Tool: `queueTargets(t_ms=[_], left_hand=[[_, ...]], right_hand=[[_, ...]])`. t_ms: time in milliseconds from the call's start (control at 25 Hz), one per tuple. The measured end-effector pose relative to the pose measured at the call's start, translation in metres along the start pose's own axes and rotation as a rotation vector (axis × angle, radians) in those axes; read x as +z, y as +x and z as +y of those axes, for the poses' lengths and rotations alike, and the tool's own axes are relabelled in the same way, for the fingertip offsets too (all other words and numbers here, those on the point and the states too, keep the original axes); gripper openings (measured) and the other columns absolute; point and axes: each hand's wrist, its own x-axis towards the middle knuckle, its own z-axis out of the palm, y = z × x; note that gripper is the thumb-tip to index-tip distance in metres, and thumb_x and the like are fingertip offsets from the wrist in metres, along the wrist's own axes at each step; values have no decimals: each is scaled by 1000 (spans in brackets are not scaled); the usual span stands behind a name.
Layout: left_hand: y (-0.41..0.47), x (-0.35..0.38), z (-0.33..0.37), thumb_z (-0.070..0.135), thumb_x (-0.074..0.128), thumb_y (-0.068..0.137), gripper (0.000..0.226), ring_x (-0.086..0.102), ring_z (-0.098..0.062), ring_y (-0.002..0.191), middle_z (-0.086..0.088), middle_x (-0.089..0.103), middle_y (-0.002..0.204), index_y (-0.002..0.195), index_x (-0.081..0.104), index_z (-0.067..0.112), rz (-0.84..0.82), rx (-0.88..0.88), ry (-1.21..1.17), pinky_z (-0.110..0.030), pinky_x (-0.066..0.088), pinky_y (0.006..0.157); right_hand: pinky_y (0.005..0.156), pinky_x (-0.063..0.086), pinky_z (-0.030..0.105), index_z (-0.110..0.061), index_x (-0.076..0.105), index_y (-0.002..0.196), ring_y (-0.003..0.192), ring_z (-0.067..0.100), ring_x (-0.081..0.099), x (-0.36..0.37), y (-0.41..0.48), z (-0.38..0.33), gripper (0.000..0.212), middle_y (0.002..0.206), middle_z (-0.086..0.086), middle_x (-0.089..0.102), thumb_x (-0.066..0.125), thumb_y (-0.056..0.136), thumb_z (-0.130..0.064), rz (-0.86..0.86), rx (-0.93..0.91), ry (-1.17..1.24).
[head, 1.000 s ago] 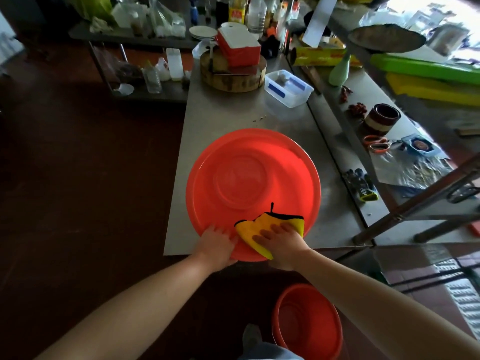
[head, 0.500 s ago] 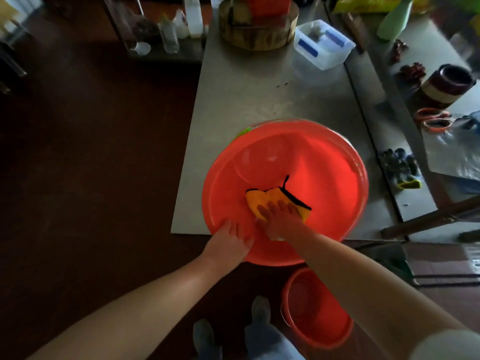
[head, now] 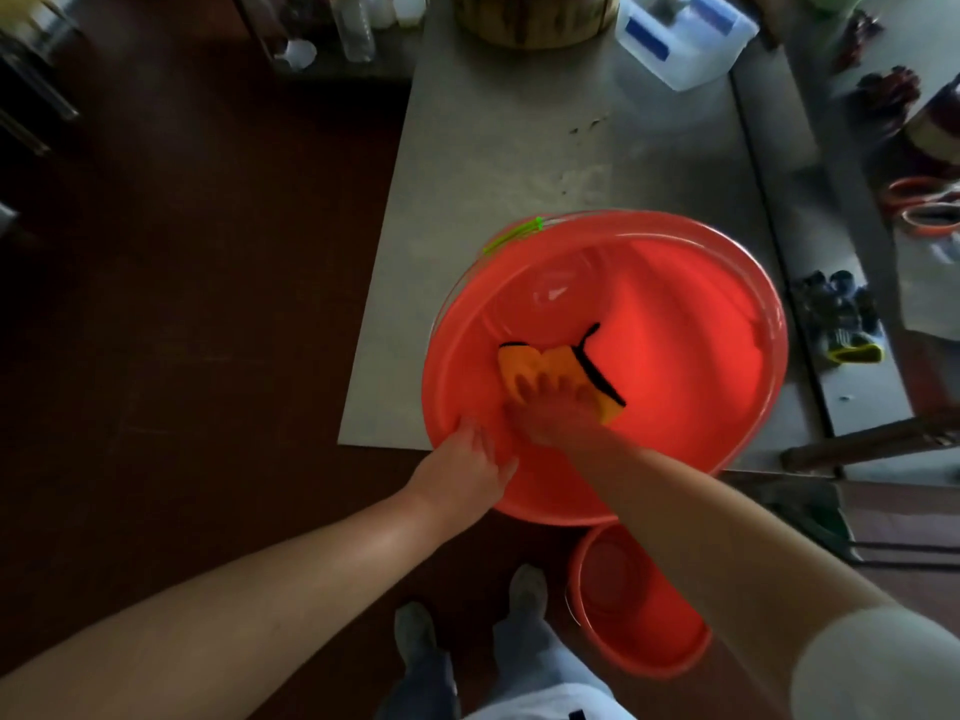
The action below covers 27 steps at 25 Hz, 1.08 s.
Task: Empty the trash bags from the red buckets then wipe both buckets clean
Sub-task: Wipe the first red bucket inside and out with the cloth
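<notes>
While the right hand presses a yellow cloth against the inner wall of the large red bucket, fingers straight and spread on the fabric, the left hand rests on the bucket's near rim with fingers laid flat over it, steadying rather than clutching. No bag shows inside. The second red bucket sits on the floor below the large bucket's near side, also bagless.

The large bucket overhangs the near edge of the steel table. A hard downward wipe on that unsupported side could tip it off, since the left hand has no real grip.

Beyond the bucket the tabletop shows crumbs and a dull smear, then a wooden block and a clear box. To its left lies dark reddish floor in dim light.
</notes>
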Motion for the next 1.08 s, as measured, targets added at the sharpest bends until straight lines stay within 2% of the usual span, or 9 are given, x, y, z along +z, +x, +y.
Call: queueTargets(t_ms=[160, 240, 320, 400, 480, 560, 720, 920, 1080], left_hand=[[-1, -5, 0, 14, 42, 101, 41, 58, -41, 112, -24, 64, 120, 142, 42, 8, -31, 14, 56, -51, 38, 104], [-5, -7, -4, 16, 44, 101, 40, 59, -40, 110, -22, 65, 118, 141, 44, 10, -52, 8, 57, -52, 37, 104], [-8, -11, -7, 17, 46, 101, 41, 59, -40, 112, -23, 65, 118, 141, 45, 11, -64, 1, 67, -53, 36, 105], [-7, -13, -8, 19, 48, 100, 44, 58, -40, 114, -22, 65, 120, 144, 44, 12, -66, 22, 110, -53, 36, 105], [-4, -15, -8, 19, 50, 100, 45, 59, -38, 111, -18, 66, 118, 145, 44, 13, -69, 60, 152, -52, 37, 103], [-3, -16, -10, 18, 52, 99, 42, 62, -35, 106, -12, 68, 112, 141, 50, 16, -77, 88, 190, -49, 41, 100], [-8, -12, -10, 18, 48, 100, 33, 63, -32, 102, -8, 69, 108, 131, 58, 21, -69, 72, 161, -46, 42, 97], [-19, 6, -17, 29, 47, 102, 44, 61, -37, 109, -17, 67, 117, 145, 42, 19, -64, 11, 95, -50, 40, 101], [-22, 12, -14, 31, 51, 100, 49, 60, -39, 112, -20, 65, 121, 146, 40, 18, -41, 0, 88, -52, 39, 103]], right_hand=[[120, 14, 58, -38, 7, 160, 153, 34, 12, 5, -12, 4, 59, 169, 1, 6, 25, 106, -53, 24, -120, -138], [118, 22, 58, -30, 31, 157, 150, 37, 26, -3, -24, 40, 57, 165, 14, 22, 43, 104, -49, 190, -148, -276], [97, 48, 63, -15, 76, 116, 117, 47, 63, -25, -42, 71, 45, 127, 30, 63, 83, 77, -37, 466, -214, -345], [80, 57, 58, -18, 82, 77, 91, 44, 73, -32, -53, 88, 28, 95, 23, 75, 92, 55, -31, 614, -213, -367], [104, 45, 56, -24, 80, 104, 120, 43, 62, -29, -62, 78, 38, 123, 23, 68, 79, 74, -47, 406, -111, -359], [121, 10, 54, -29, 45, 150, 150, 36, 23, -7, -59, 50, 61, 161, 16, 31, 45, 96, -58, 169, 3, -167], [120, 8, 61, -39, 2, 160, 154, 36, 4, 4, -63, 0, 61, 170, 3, -1, 20, 104, -55, -99, -54, -69], [122, 12, 48, -37, 20, 159, 152, 31, 17, -13, -86, 36, 56, 167, 8, 15, 23, 105, -54, 66, -47, -426], [125, 2, 45, -36, 30, 156, 155, 31, 2, -32, -91, 64, 54, 168, 10, 10, 28, 105, -52, 134, 110, -556]])
